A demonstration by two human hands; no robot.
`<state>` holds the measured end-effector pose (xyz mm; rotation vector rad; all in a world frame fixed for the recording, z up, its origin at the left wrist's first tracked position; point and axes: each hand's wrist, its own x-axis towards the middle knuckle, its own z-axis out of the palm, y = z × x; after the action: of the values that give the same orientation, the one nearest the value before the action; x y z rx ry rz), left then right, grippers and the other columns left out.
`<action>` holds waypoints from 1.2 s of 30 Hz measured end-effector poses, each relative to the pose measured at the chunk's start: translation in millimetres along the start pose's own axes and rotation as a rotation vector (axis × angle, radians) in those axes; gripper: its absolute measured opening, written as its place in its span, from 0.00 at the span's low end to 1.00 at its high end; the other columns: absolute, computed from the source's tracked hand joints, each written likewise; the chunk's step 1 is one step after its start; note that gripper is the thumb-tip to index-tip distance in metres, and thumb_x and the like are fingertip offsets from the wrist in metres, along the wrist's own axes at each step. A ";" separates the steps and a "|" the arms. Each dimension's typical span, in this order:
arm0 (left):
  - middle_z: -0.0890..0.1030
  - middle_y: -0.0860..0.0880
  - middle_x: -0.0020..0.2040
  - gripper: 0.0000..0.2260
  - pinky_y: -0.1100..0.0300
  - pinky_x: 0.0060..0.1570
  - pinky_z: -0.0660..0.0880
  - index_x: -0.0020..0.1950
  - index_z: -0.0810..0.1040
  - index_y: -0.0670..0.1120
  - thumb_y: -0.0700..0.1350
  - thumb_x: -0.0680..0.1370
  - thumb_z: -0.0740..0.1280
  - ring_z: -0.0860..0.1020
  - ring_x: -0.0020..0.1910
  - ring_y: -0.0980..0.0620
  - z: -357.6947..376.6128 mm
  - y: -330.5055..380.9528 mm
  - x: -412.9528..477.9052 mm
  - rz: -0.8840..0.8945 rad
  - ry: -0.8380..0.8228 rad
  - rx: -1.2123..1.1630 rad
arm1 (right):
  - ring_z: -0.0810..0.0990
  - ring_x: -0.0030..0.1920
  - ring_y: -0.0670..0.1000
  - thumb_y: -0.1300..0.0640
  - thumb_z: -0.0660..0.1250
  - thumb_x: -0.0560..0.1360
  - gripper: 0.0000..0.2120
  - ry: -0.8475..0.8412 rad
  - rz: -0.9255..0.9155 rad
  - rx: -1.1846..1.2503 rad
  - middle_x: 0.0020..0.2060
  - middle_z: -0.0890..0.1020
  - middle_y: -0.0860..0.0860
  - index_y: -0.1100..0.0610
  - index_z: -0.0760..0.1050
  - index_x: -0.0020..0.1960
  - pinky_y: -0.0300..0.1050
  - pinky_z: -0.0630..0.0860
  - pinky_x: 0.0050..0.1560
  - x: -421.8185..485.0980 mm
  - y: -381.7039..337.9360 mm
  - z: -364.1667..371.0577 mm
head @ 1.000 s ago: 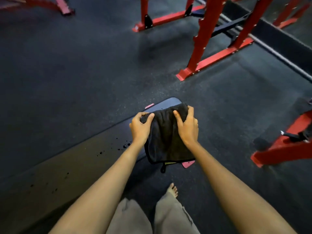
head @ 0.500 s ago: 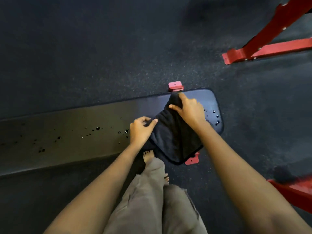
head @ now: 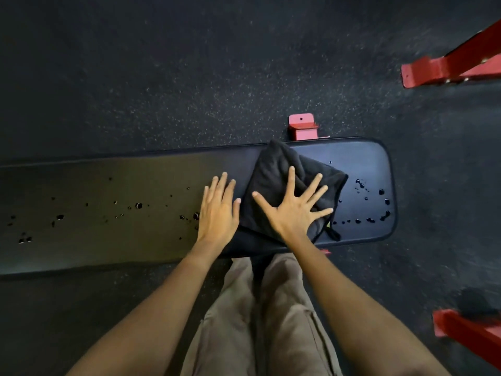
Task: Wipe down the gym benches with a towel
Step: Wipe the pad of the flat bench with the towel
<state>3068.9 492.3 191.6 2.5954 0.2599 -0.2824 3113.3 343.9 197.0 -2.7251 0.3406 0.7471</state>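
Note:
A long black padded gym bench runs across the view, speckled with water drops along its left part and near its rounded right end. A folded black towel lies on the pad near that right end. My right hand presses flat on the towel with fingers spread wide. My left hand rests flat on the bare pad just left of the towel, fingers straight, its thumb at the towel's edge.
The bench's red foot sticks out behind the pad. Red rack frames stand on the dark rubber floor at the upper right and lower right. My legs in tan trousers stand against the bench's near side.
Both hands have let go of the towel's edges and flattened out. The right hand now presses on the towel, the left lies on the pad. The view has closed in on the bench.

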 end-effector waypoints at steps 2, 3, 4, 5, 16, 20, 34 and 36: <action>0.61 0.40 0.75 0.20 0.48 0.72 0.51 0.72 0.65 0.38 0.45 0.81 0.58 0.58 0.74 0.42 13.7 -10.0 1.0 -0.013 0.007 0.020 | 0.31 0.73 0.67 0.18 0.55 0.61 0.52 0.042 0.020 -0.007 0.75 0.30 0.57 0.36 0.36 0.76 0.80 0.36 0.62 17.8 -6.1 11.0; 0.60 0.41 0.75 0.21 0.48 0.72 0.50 0.73 0.64 0.39 0.47 0.82 0.55 0.57 0.75 0.42 19.8 -14.5 1.1 -0.026 0.020 0.013 | 0.33 0.73 0.68 0.18 0.55 0.61 0.52 0.068 0.025 -0.017 0.75 0.31 0.57 0.35 0.36 0.75 0.80 0.38 0.61 25.1 -11.4 16.9; 0.59 0.41 0.75 0.22 0.49 0.73 0.50 0.73 0.63 0.39 0.48 0.82 0.52 0.56 0.75 0.43 24.2 -17.3 0.1 -0.032 0.037 0.006 | 0.36 0.74 0.70 0.19 0.56 0.62 0.50 0.096 0.007 -0.046 0.76 0.33 0.57 0.35 0.38 0.76 0.81 0.40 0.61 27.8 -15.4 21.8; 0.59 0.42 0.76 0.23 0.50 0.73 0.49 0.74 0.62 0.39 0.49 0.82 0.50 0.55 0.75 0.45 29.6 -19.6 0.0 -0.038 0.059 -0.001 | 0.41 0.74 0.70 0.22 0.57 0.64 0.47 0.124 -0.049 -0.082 0.77 0.37 0.57 0.35 0.43 0.76 0.81 0.44 0.62 29.5 -16.0 27.2; 0.56 0.41 0.76 0.26 0.47 0.71 0.47 0.76 0.56 0.42 0.54 0.81 0.50 0.53 0.75 0.43 59.7 -17.9 -2.4 -0.049 0.004 0.210 | 0.51 0.73 0.70 0.29 0.57 0.71 0.35 0.242 0.023 -0.138 0.79 0.44 0.54 0.34 0.51 0.75 0.78 0.54 0.64 71.4 53.6 -17.9; 0.56 0.40 0.76 0.26 0.46 0.71 0.48 0.76 0.56 0.42 0.53 0.81 0.50 0.53 0.75 0.44 59.4 -18.9 -2.6 -0.036 0.020 0.212 | 0.59 0.71 0.67 0.33 0.57 0.72 0.32 0.255 -0.482 -0.330 0.78 0.54 0.53 0.36 0.59 0.75 0.75 0.57 0.62 42.5 48.0 11.5; 0.51 0.44 0.76 0.26 0.55 0.72 0.40 0.76 0.55 0.40 0.52 0.81 0.51 0.45 0.75 0.52 57.2 -0.2 2.9 -0.030 0.001 0.163 | 0.62 0.68 0.65 0.33 0.55 0.70 0.33 0.212 -0.573 -0.347 0.77 0.57 0.53 0.38 0.60 0.74 0.75 0.61 0.59 49.8 75.0 -2.5; 0.51 0.43 0.76 0.26 0.55 0.72 0.40 0.76 0.55 0.40 0.52 0.81 0.51 0.45 0.75 0.51 59.9 8.8 5.9 -0.032 0.001 0.164 | 0.65 0.66 0.63 0.33 0.56 0.70 0.32 0.201 -0.666 -0.407 0.77 0.59 0.53 0.38 0.61 0.73 0.71 0.63 0.58 20.4 124.6 0.0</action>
<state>3067.7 455.0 143.6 2.7551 0.2897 -0.3256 3092.9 225.2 159.2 -2.9905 -0.7286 0.3791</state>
